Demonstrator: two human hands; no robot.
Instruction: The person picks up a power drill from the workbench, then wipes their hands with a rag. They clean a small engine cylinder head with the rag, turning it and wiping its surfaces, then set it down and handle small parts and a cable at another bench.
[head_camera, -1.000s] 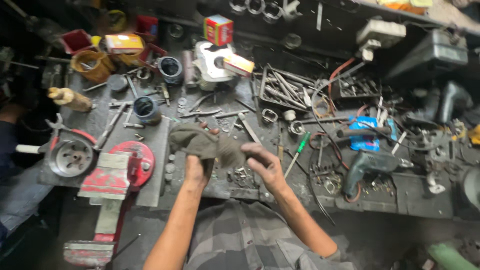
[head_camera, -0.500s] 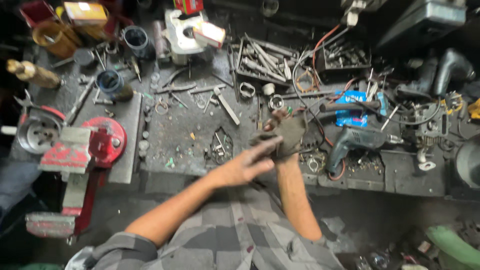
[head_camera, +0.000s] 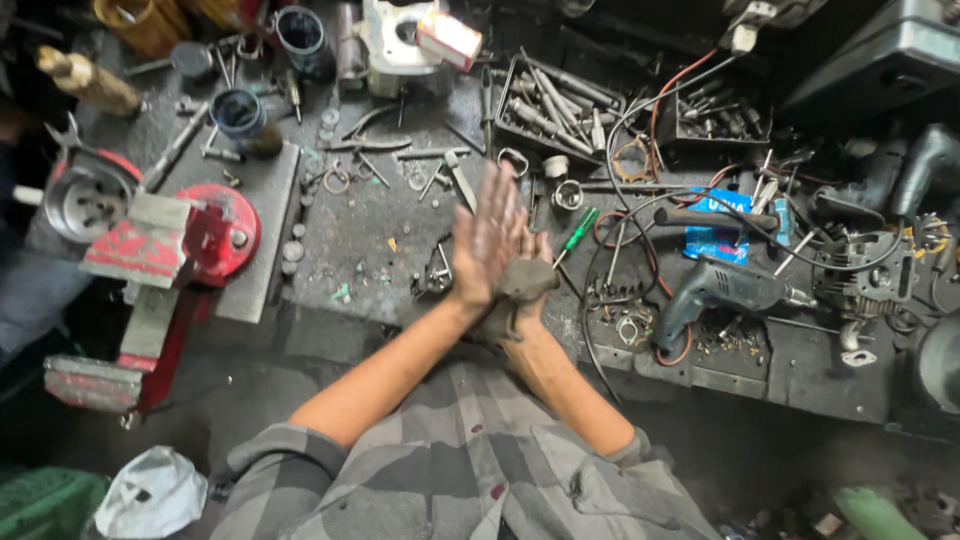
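Bench layout, clock-wise from the hands: the left hand (head_camera: 490, 235) is being pressed over the right hand (head_camera: 528, 285), a rag (head_camera: 505, 300) being squeezed between them. A vise (head_camera: 160, 265) is sitting at 9 o'clock, a drill (head_camera: 715, 290) at 3, a screwdriver (head_camera: 577, 230) at 2, a parts tray (head_camera: 555, 100) at 12.

A red bench vise (head_camera: 160, 250) occupies the left of the frame, with a grey electric drill (head_camera: 715, 290) lying at right of centre. A tray of bolts and tools (head_camera: 555, 105) sits at upper centre, a green-handled screwdriver (head_camera: 578, 230) just below it, and a blue cylindrical cup (head_camera: 238, 112) at upper left.
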